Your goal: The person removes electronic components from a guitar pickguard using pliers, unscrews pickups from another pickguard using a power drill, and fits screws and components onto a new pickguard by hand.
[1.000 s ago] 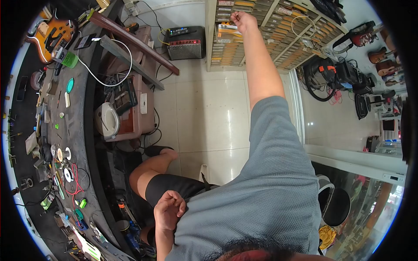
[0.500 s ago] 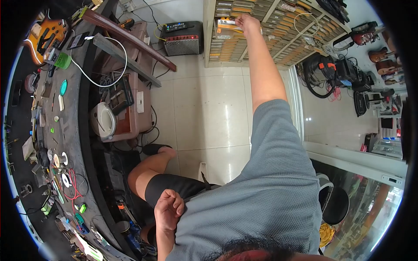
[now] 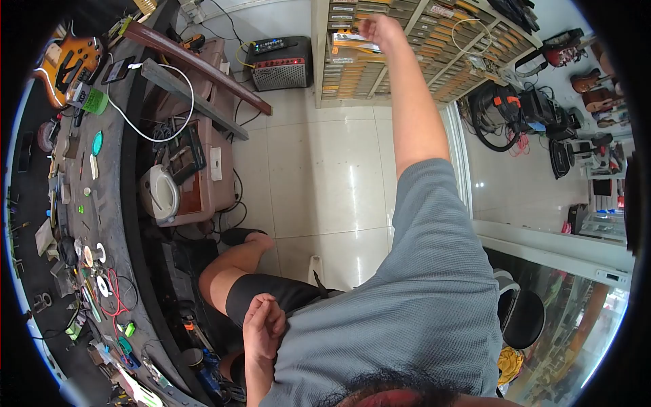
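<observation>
My right hand [image 3: 381,31] reaches out to a tall cabinet of small drawers [image 3: 407,51]. Its fingers are bent together beside a pulled-out drawer [image 3: 354,49] with white and orange showing in it. Whether anything sits between those fingertips is too small to make out. Close to my waist, my left hand [image 3: 263,327] is held with its fingers curled in toward the palm. The inside of that hand is hidden.
A long dark workbench [image 3: 112,203] on the left carries tools, wire spools and an electric guitar [image 3: 71,64]. An amplifier [image 3: 281,62] stands against the wall. A vacuum cleaner [image 3: 502,115] and a round black stool [image 3: 525,319] are on the right.
My right hand has shifted slightly up and left, over the pulled-out drawer, uncovering more of its contents. My left hand stays curled near my waist. The view has moved a little.
</observation>
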{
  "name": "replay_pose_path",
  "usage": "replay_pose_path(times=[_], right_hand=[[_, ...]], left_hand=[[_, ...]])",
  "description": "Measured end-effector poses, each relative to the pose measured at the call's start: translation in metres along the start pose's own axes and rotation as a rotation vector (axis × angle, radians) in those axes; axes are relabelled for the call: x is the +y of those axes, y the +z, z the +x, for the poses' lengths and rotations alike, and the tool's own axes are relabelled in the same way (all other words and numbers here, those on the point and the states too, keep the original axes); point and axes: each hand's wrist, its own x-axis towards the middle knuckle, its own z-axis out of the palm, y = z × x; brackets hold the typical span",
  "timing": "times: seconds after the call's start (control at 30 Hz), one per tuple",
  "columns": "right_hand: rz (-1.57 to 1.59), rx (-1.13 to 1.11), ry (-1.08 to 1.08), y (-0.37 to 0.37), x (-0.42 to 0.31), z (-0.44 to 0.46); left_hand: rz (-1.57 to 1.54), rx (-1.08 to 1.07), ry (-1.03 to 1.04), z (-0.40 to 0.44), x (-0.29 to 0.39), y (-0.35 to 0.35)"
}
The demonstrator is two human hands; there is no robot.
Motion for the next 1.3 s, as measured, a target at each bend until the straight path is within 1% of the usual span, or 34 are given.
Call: replay_pose_path(times=[0.07,0.17,0.2,0.27,0.3,0.33,0.4,0.47,0.53,0.63,0.73,0.83,1.03,1.23,1.3], right_hand=[[-0.361,-0.357,0.29,-0.012,-0.004,-0.018],[-0.935,-0.448,0.56,0.002,-0.01,-0.074],[-1.061,-0.365,0.429,-0.005,0.008,-0.059],[-1.11,-0.22,0.256,-0.013,0.033,-0.025],[-1.132,-0.145,0.166,-0.01,0.033,-0.022],[-1.064,-0.057,0.144,-0.007,0.035,-0.024],[-1.121,0.087,-0.035,-0.009,0.061,0.001],[-0.977,0.16,-0.204,-0.011,0.071,0.011],[-0.631,0.15,-0.33,-0.006,0.084,0.003],[-0.462,0.162,-0.261,0.0,0.094,0.009],[-0.36,0.137,-0.124,0.0,0.103,0.013],[-0.064,0.145,-0.058,0.003,0.108,0.015],[0.27,0.164,0.007,0.014,0.108,0.015],[0.509,0.221,-0.006,0.027,0.116,0.027],[0.541,0.212,0.052,0.02,0.128,0.044]], left_hand=[[-0.009,0.01,0.008,-0.001,0.001,0.0],[-0.044,-0.011,0.014,-0.003,-0.003,-0.006],[-0.049,-0.014,0.009,-0.004,-0.003,-0.006],[-0.058,-0.021,0.0,-0.006,-0.004,-0.008],[-0.063,-0.026,-0.004,-0.005,-0.005,-0.008],[-0.068,-0.028,-0.011,-0.006,-0.006,-0.009],[-0.064,-0.026,-0.021,-0.007,-0.007,-0.01],[-0.061,-0.038,-0.026,-0.003,-0.008,-0.009],[-0.062,-0.039,-0.04,-0.004,-0.01,-0.01],[-0.074,-0.02,-0.049,-0.005,-0.004,-0.001],[-0.099,-0.028,-0.039,-0.002,-0.004,-0.004],[-0.068,-0.042,-0.042,0.003,-0.003,-0.005],[-0.09,-0.006,-0.045,0.005,0.0,-0.006],[-0.116,-0.008,-0.048,0.007,0.003,-0.01],[-0.119,-0.005,-0.046,0.008,0.004,-0.01]])
